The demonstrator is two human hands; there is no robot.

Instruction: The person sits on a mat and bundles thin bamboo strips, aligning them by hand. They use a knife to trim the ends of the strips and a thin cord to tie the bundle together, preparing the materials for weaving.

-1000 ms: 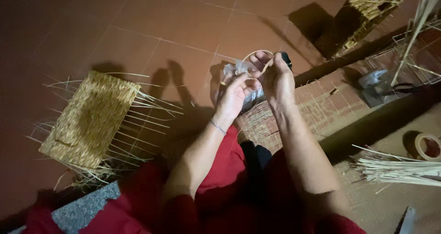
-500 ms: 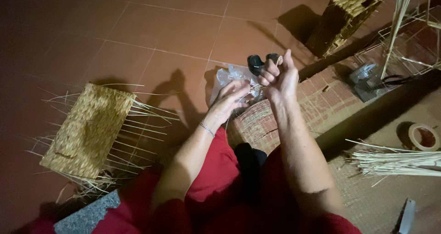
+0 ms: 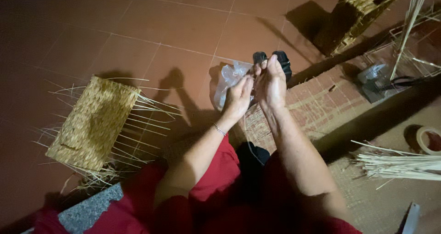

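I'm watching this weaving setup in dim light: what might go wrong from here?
1. The clear plastic bag is pinched loosely between the left hand and right hand, so it may slip.
2. Loose straw stalks and the half-woven straw panel lie close; a shifting knee could crush them.

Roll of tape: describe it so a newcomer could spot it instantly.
Start at the woven mat on the red tile floor, then go to its far right edge. Just above the bundle of loose straw stalks lies the roll of tape, the only round, ring-shaped thing there.
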